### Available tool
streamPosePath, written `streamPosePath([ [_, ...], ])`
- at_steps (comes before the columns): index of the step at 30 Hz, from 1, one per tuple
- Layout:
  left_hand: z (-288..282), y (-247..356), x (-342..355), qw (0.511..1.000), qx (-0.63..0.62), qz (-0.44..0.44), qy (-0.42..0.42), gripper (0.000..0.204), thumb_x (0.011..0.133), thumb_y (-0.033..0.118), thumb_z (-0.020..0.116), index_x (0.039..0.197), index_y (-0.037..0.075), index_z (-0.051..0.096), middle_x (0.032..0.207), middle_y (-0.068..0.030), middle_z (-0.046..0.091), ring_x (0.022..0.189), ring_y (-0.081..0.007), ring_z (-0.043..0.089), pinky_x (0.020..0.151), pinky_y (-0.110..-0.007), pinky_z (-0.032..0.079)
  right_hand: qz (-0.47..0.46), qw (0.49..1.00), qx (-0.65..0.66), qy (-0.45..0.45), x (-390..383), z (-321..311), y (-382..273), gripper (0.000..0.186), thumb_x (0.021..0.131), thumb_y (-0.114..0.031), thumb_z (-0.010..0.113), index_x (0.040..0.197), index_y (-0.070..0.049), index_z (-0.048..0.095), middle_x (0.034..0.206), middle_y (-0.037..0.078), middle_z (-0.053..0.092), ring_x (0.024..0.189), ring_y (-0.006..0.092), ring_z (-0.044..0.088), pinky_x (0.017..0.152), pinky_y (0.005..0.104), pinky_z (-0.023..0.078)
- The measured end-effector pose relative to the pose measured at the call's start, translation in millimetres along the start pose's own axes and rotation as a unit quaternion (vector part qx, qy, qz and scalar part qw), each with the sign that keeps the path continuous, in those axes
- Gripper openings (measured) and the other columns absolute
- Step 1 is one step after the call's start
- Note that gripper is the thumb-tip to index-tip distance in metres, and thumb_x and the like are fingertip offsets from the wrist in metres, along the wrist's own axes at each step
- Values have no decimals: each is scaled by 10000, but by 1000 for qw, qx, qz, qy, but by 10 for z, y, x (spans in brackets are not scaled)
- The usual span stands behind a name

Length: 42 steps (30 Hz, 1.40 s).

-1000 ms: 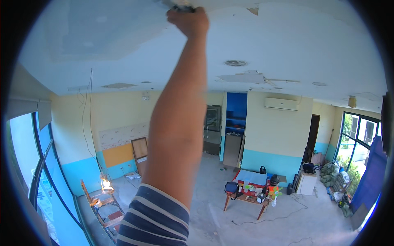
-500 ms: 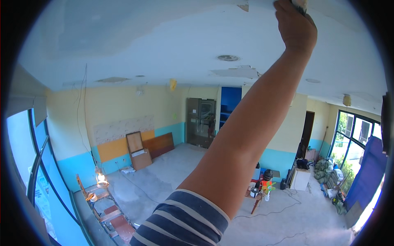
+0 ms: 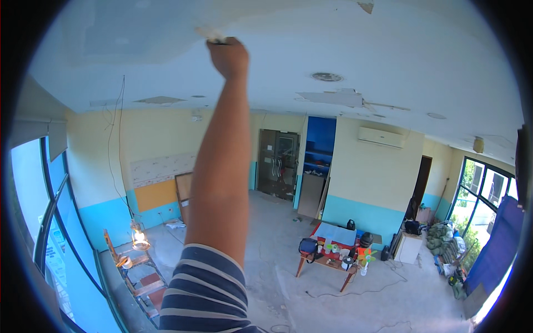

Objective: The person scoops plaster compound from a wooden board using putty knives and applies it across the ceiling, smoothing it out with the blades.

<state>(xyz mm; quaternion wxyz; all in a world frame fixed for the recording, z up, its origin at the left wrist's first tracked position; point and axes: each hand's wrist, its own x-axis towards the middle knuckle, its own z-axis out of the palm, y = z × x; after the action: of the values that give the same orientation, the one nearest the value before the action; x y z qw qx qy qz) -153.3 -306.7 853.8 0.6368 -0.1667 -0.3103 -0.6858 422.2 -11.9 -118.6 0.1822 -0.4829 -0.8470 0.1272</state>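
Note:
My left arm, in a navy-and-white striped sleeve, stretches up to the ceiling (image 3: 277, 61). At its end my left hand (image 3: 229, 57) is closed around a pale flat tool (image 3: 211, 35). The tool is smeared by motion, so its exact kind does not show. It is at or very near the ceiling surface, and I cannot tell whether it touches. Left of it spreads a greyer, smoother-looking patch (image 3: 119, 41) of ceiling. My right hand is out of view.
Below, a wooden ladder-like frame (image 3: 139, 286) stands by a lit hanging bulb (image 3: 140, 240). Tall windows (image 3: 72, 244) line the left. A cluttered table (image 3: 300, 261) stands at centre right, with cables on the floor. Sacks (image 3: 441, 236) lie at the right.
My left hand has swept from the upper right to the left along the ceiling, still holding the pale tool. The table and wall air conditioner have come into clear view.

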Motion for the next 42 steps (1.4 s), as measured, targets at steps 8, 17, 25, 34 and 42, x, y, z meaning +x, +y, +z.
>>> streamPosePath([
  [8, -426, -967, 1045, 992, 101, -77, 1, 521, 772, 193, 642, 1197, -71, 498, 1178, -222, 610, 1015, -342, 642, 883, -383, 520, 24, 1000, -2, -17, -114, 10, -248, 350, 947, -180, 411, 1210, 20, 530, 1031, 254, 637, 898, 423, 617, 774, 470, 507],
  [17, -871, -2061, 1829, 878, -392, -185, -203, 389, 907, 216, 551, 1257, 60, 482, 1222, -106, 575, 983, -183, 601, 764, -290, 516, 89, 989, 108, -52, -146, 90, -490, 366, 947, -191, 438, 1242, 7, 524, 1049, 226, 631, 920, 394, 617, 784, 456, 511],
  [25, -2006, -1642, -469, 983, 28, -101, -153, 524, 902, 285, 619, 1246, -87, 482, 1190, -202, 601, 1045, -311, 584, 890, -386, 453, 315, 622, 717, -6, 292, -240, -1594, 296, 942, -272, 544, 1135, -48, 553, 1042, 129, 614, 942, 299, 617, 764, 439, 514],
  [34, -4046, -976, -3143, 744, 63, -460, -480, 343, 910, 258, 647, 1053, -52, 624, 992, -154, 662, 936, -241, 626, 810, -360, 481, 252, 409, 848, -223, 940, -806, -3153, 313, 995, -271, 454, 1225, -71, 526, 1133, 76, 632, 999, 254, 643, 776, 426, 532],
  [42, -4708, 162, -4059, 635, -128, -417, -638, 335, 902, 75, 633, 1226, 9, 573, 1189, -142, 618, 1104, -239, 606, 934, -344, 467, 264, 441, 815, -266, 1087, -1603, -4016, 226, 981, -276, 476, 1132, -131, 560, 1011, 35, 668, 838, 192, 666, 645, 370, 508],
])
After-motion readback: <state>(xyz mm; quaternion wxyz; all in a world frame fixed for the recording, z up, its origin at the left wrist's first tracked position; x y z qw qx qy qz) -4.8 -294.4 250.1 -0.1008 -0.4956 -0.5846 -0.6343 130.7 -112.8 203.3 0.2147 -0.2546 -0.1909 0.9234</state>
